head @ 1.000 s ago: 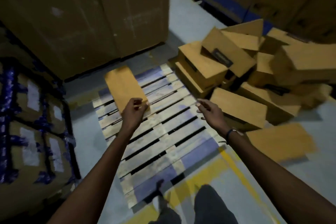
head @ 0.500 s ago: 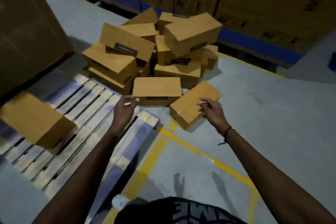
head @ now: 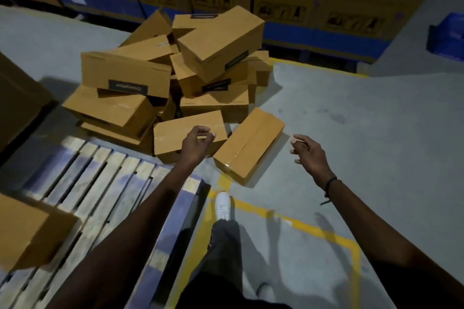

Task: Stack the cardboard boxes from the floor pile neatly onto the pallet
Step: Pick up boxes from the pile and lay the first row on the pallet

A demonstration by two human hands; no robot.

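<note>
A loose pile of cardboard boxes lies on the grey floor ahead. Two boxes sit nearest me: a flat one and an angled one to its right. My left hand hovers over the flat box with loosely curled fingers and holds nothing. My right hand is stretched out over bare floor, right of the angled box, fingers relaxed and empty. The wooden pallet lies at lower left, with one box resting on it at the left edge.
Tall stacked cartons on blue pallets line the back. A big carton stands at the left. Yellow floor lines run beside the pallet. My white shoe is just off the pallet's corner. A blue crate sits far right.
The view swung from the pallet to the pile and closer. The box now lies on the pallet behind my left arm. Both empty hands have moved toward the nearest two boxes.
</note>
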